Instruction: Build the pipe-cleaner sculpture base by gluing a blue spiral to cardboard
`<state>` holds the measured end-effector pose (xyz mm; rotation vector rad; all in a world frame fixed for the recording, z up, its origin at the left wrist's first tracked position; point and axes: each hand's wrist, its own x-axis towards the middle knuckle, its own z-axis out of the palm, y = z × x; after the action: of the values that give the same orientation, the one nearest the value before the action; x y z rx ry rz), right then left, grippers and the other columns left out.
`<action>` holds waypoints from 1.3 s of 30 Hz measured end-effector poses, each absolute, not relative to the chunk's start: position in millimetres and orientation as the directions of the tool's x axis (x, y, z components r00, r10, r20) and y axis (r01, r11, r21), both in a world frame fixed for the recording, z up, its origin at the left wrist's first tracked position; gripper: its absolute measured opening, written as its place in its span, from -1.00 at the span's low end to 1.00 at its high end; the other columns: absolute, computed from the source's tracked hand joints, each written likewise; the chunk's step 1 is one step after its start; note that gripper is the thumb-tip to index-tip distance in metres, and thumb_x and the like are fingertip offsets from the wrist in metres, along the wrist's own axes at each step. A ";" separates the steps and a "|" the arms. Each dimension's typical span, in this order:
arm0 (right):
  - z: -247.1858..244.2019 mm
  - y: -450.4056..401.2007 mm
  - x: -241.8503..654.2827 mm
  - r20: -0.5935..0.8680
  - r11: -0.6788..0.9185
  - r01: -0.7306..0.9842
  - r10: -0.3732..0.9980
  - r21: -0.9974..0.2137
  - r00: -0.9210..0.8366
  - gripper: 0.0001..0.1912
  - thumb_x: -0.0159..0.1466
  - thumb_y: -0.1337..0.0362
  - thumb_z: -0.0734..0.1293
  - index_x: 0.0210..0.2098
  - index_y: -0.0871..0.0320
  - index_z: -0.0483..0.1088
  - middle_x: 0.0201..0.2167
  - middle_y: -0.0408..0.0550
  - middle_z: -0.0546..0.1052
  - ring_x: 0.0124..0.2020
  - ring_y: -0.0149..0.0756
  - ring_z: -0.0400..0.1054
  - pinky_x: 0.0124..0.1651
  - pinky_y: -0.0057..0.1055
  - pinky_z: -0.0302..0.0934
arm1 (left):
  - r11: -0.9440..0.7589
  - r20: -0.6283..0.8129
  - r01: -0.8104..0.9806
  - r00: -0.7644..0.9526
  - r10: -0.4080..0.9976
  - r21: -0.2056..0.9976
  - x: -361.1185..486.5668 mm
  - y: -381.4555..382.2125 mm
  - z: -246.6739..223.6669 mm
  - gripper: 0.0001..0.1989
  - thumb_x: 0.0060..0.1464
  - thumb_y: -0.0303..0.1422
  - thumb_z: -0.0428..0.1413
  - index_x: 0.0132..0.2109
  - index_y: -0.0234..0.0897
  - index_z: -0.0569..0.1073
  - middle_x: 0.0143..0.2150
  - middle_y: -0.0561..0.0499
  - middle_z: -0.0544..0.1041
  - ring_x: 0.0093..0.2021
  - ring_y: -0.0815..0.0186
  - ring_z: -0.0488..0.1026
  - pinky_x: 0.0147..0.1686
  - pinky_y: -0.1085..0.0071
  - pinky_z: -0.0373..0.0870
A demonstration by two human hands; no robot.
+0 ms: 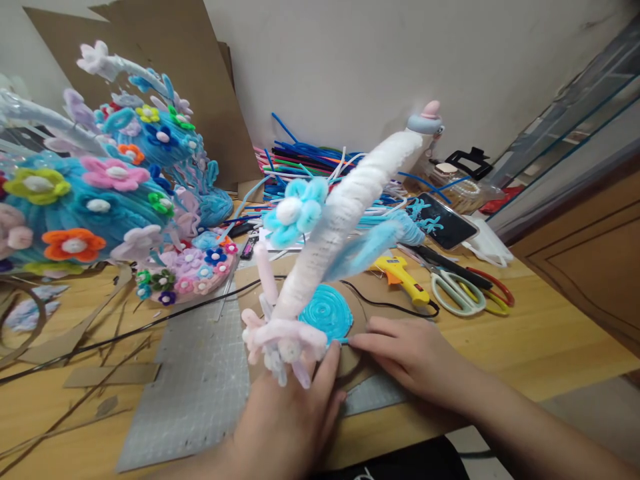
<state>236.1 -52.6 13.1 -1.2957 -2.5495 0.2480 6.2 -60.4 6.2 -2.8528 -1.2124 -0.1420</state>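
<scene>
A flat spiral of bright blue pipe cleaner (326,313) lies on brown cardboard in front of me. My left hand (295,407) presses a fingertip at the spiral's lower edge, its other fingers curled and partly hidden. On the other side, my right hand (410,353) pinches the loose end of the same strand, index finger stretched toward the coil. Across the view slants a white fuzzy wrapped stalk (345,213), with a light-blue flower (296,210) beside it and a pale pink flower (285,347) at its lower end, covering part of my left hand.
At left stand blue flower-covered pipe-cleaner pieces (95,207). Several loose pipe cleaners (300,163) are heaped at the back. A yellow glue gun (407,280), scissors (457,293) and a phone (445,223) lie right. A black cord (165,313) crosses the grey cutting mat (195,380).
</scene>
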 end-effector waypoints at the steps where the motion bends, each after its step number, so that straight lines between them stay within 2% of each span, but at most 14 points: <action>1: 13.6 -51.8 235.5 0.169 0.593 0.765 0.805 -0.252 -0.568 -0.71 0.40 0.30 0.12 -0.11 0.02 0.45 -0.44 -0.16 0.41 -0.45 -0.42 0.28 -0.42 -0.43 -0.06 | -0.695 0.094 0.719 0.692 0.716 0.008 6.3 -60.5 6.2 -0.51 0.25 -0.18 -0.02 0.27 -0.22 0.27 -0.06 -0.21 0.48 -0.17 0.00 0.42 -0.05 -0.32 0.22; 6: 16.3 -45.6 231.7 0.214 0.639 0.750 0.767 -0.171 -0.605 -0.69 0.41 0.28 0.10 -0.19 0.04 0.48 -0.53 -0.18 0.37 -0.50 -0.41 0.22 -0.45 -0.40 -0.10 | -0.691 0.072 0.723 0.688 0.722 0.019 6.6 -60.7 9.9 -0.52 0.25 -0.21 0.00 0.26 -0.22 0.28 -0.03 -0.22 0.47 -0.13 -0.01 0.42 -0.03 -0.31 0.21; 11: 19.0 -41.9 230.7 0.227 0.673 0.722 0.737 -0.158 -0.637 -0.69 0.40 0.30 0.10 -0.17 0.05 0.48 -0.54 -0.20 0.38 -0.49 -0.42 0.23 -0.44 -0.39 -0.09 | -0.696 0.090 0.718 0.693 0.715 0.005 7.5 -59.7 13.2 -0.51 0.23 -0.21 0.01 0.26 -0.24 0.27 -0.04 -0.21 0.47 -0.16 -0.01 0.43 -0.06 -0.31 0.25; 17: 20.2 -39.0 230.7 0.182 0.696 0.706 0.717 -0.132 -0.673 -0.70 0.40 0.30 0.10 -0.19 0.03 0.46 -0.53 -0.20 0.38 -0.47 -0.40 0.24 -0.44 -0.38 -0.10 | -0.693 0.055 0.721 0.691 0.721 0.027 10.4 -58.2 17.5 -0.55 0.23 -0.24 0.02 0.21 -0.30 0.33 -0.03 -0.23 0.46 -0.15 0.01 0.44 -0.16 -0.04 0.42; 21: 20.0 -38.3 231.1 0.183 0.705 0.697 0.708 -0.132 -0.681 -0.72 0.39 0.32 0.10 -0.22 0.05 0.45 -0.51 -0.20 0.39 -0.46 -0.40 0.25 -0.42 -0.38 -0.07 | -0.692 0.052 0.721 0.691 0.721 0.016 10.2 -58.4 18.3 -0.55 0.21 -0.25 0.04 0.20 -0.31 0.34 -0.04 -0.24 0.46 -0.15 0.02 0.44 -0.21 0.05 0.45; 26: 21.1 -39.1 230.4 0.180 0.665 0.724 0.747 -0.182 -0.640 -0.74 0.39 0.32 0.12 -0.21 0.09 0.43 -0.48 -0.18 0.44 -0.43 -0.41 0.30 -0.41 -0.43 -0.03 | -0.712 0.078 0.700 0.714 0.696 -0.054 9.7 -59.0 19.3 -0.56 0.22 -0.24 0.02 0.18 -0.32 0.37 -0.08 -0.25 0.48 -0.25 0.07 0.45 -0.22 -0.02 0.45; 29: 21.3 -40.4 228.1 0.172 0.632 0.747 0.775 -0.205 -0.609 -0.75 0.39 0.30 0.12 -0.25 0.11 0.43 -0.44 -0.16 0.44 -0.41 -0.40 0.30 -0.40 -0.43 -0.01 | -0.718 0.087 0.692 0.722 0.687 -0.077 9.9 -59.3 19.9 -0.56 0.23 -0.23 0.01 0.18 -0.34 0.37 -0.06 -0.27 0.47 -0.23 0.03 0.45 -0.18 -0.10 0.42; 31: 20.6 -41.4 225.6 0.186 0.623 0.764 0.781 -0.168 -0.596 -0.73 0.40 0.28 0.12 -0.29 0.13 0.42 -0.43 -0.14 0.43 -0.40 -0.38 0.29 -0.40 -0.42 -0.02 | -0.714 0.082 0.696 0.718 0.691 -0.070 10.3 -59.7 19.6 -0.55 0.24 -0.23 0.00 0.19 -0.33 0.36 -0.06 -0.27 0.47 -0.21 0.02 0.45 -0.13 -0.16 0.38; 35: 16.8 -44.2 219.7 0.244 0.622 0.780 0.768 -0.066 -0.592 -0.72 0.39 0.25 0.13 -0.33 0.13 0.42 -0.47 -0.13 0.39 -0.44 -0.36 0.24 -0.41 -0.38 -0.06 | -0.677 0.077 0.736 0.676 0.733 -0.023 11.3 -60.7 17.4 -0.53 0.20 -0.23 0.05 0.21 -0.30 0.33 -0.07 -0.23 0.47 -0.20 0.06 0.45 -0.07 -0.09 0.36; 39: 11.9 -47.3 216.5 0.251 0.605 0.791 0.782 -0.089 -0.570 -0.76 0.38 0.29 0.14 -0.31 0.12 0.41 -0.46 -0.14 0.40 -0.44 -0.35 0.23 -0.40 -0.37 -0.06 | -0.675 0.075 0.738 0.673 0.736 -0.008 11.7 -60.4 17.0 -0.52 0.19 -0.23 0.07 0.20 -0.32 0.34 -0.06 -0.23 0.47 -0.20 0.07 0.46 -0.06 -0.08 0.36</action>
<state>216.5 -47.3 11.9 -1.2872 -2.5694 -0.0481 11.7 -60.4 17.0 -2.8388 -1.2507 -0.1017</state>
